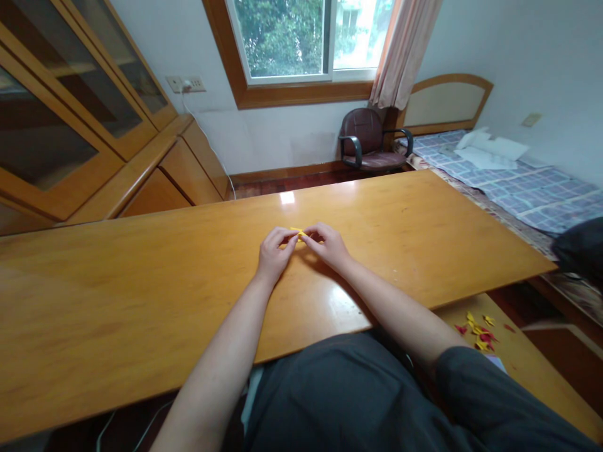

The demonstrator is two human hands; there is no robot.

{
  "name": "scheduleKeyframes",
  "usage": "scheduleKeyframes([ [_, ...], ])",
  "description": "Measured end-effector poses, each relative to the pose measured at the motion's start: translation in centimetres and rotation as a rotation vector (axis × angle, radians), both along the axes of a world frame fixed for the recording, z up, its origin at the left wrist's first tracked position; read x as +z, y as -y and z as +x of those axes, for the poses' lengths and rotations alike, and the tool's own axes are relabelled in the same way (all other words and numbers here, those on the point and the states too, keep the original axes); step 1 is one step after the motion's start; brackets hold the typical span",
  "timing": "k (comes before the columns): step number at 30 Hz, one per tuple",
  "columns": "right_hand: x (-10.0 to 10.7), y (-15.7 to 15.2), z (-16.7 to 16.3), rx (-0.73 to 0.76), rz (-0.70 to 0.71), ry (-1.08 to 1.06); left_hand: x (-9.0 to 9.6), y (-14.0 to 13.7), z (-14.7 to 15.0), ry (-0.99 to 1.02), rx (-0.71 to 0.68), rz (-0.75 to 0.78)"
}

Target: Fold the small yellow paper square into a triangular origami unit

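A small piece of folded yellow paper [300, 234] is pinched between my two hands, just above the wooden table [141, 282]. My left hand [274, 253] grips its left side between thumb and fingers. From the other side, my right hand [328, 243] pinches it with thumb and forefinger. The fingertips nearly meet and cover much of the paper, so its exact folded shape cannot be made out.
On a lower wooden surface at the right lie several small red and yellow folded paper pieces [480, 333]. Beyond the table stand a brown office chair [365, 138] and a bed [527, 182]. A glass-doored cabinet [85, 107] lines the left.
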State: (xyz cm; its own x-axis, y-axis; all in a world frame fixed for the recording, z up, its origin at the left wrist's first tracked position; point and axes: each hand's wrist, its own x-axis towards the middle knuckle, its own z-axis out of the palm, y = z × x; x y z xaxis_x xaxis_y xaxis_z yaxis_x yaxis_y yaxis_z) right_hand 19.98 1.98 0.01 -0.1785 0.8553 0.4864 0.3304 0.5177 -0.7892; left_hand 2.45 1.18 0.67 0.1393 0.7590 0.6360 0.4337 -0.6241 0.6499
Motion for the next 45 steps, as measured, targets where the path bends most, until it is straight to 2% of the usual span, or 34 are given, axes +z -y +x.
scheduleKeyframes([
  [7,-0.03,0.09,-0.30,-0.011,0.028,0.020,0.03,0.00,-0.01,-0.025,0.014,-0.022],
  [22,0.30,0.11,0.00,0.096,-0.101,-0.059,-0.55,-0.57,-0.38,0.104,0.078,-0.098],
  [33,0.37,0.27,-0.07,0.071,-0.057,-0.012,-0.20,-0.25,-0.27,0.039,0.083,-0.057],
  [45,0.37,0.20,0.06,0.014,0.009,0.029,0.15,0.16,-0.06,0.034,-0.004,-0.035],
])
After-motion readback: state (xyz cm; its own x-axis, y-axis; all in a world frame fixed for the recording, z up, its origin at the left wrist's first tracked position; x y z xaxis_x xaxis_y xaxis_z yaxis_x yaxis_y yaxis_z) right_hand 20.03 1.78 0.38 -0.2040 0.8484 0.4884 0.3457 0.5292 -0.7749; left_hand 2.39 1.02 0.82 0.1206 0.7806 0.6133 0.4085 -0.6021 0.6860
